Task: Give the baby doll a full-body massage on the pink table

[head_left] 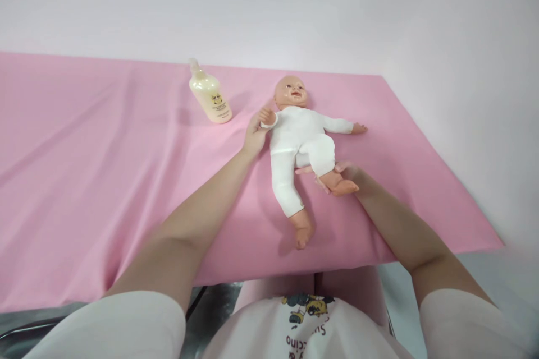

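The doll (300, 140) lay on its back, head pointing away from me, feet toward me. My left hand (254, 136) held its arm, and my right hand (337, 175) held one leg.

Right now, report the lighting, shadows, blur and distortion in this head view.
Head view: soft, even light, no glare; a faint shadow lies on the pink cloth left of the doll and by the lotion bottle; the frame's lower right corner smears; wide-lens stretch enlarges the near forearms, and the left hand and right hand stay fairly sharp.
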Motion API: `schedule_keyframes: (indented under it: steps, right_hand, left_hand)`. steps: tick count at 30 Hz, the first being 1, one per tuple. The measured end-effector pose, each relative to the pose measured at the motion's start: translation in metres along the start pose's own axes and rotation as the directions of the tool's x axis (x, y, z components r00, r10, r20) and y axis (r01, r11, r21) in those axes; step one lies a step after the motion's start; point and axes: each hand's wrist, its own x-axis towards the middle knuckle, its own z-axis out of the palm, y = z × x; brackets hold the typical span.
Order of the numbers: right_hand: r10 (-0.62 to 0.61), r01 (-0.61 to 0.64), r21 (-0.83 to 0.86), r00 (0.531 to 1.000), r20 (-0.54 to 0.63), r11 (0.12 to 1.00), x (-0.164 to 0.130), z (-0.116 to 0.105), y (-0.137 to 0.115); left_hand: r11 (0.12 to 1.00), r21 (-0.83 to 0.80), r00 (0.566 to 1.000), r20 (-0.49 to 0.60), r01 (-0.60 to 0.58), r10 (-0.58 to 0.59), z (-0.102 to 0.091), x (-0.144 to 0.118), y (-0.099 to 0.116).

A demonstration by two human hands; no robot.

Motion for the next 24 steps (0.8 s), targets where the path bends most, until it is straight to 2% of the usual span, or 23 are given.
schedule_keyframes:
  steps: [2,5,7,10,15,18,21,24]
  right_hand:
    - [-0.113,0.109,-0.04,0.988,-0.109,0.993,0.002,0.001,-0.002]
    - [-0.234,0.212,-0.104,0.917,-0.322,0.972,0.008,0.003,-0.004]
    - [-0.263,0.232,-0.125,0.869,-0.419,0.965,0.012,0.004,-0.005]
    - [-0.255,0.224,-0.121,0.843,-0.473,0.967,0.015,0.005,-0.005]
    - [-0.212,0.183,-0.107,0.844,-0.493,0.977,0.016,0.008,-0.007]
    - [-0.198,0.168,-0.106,0.864,-0.464,0.98,0.014,0.009,-0.008]
    - [-0.202,0.168,-0.123,0.911,-0.359,0.978,0.009,0.011,-0.009]
    - [-0.146,0.13,-0.095,0.971,-0.19,0.987,0.004,0.013,-0.011]
  left_hand:
    - [0.994,0.068,0.992,0.092,-0.09,0.083,0.0,-0.003,0.011]
    - [0.97,0.17,0.97,0.203,-0.171,0.136,-0.002,-0.005,0.021]
    - [0.951,0.227,0.957,0.247,-0.208,0.15,-0.004,-0.004,0.022]
    - [0.927,0.278,0.941,0.296,-0.25,0.165,-0.004,-0.002,0.02]
    - [0.926,0.299,0.944,0.297,-0.232,0.141,-0.004,-0.002,0.022]
    - [0.943,0.262,0.954,0.27,-0.204,0.131,-0.003,-0.003,0.023]
    - [0.983,0.133,0.98,0.17,-0.127,0.103,0.0,-0.003,0.015]
    - [1.0,-0.016,0.999,0.031,0.024,-0.023,0.0,0.0,-0.001]
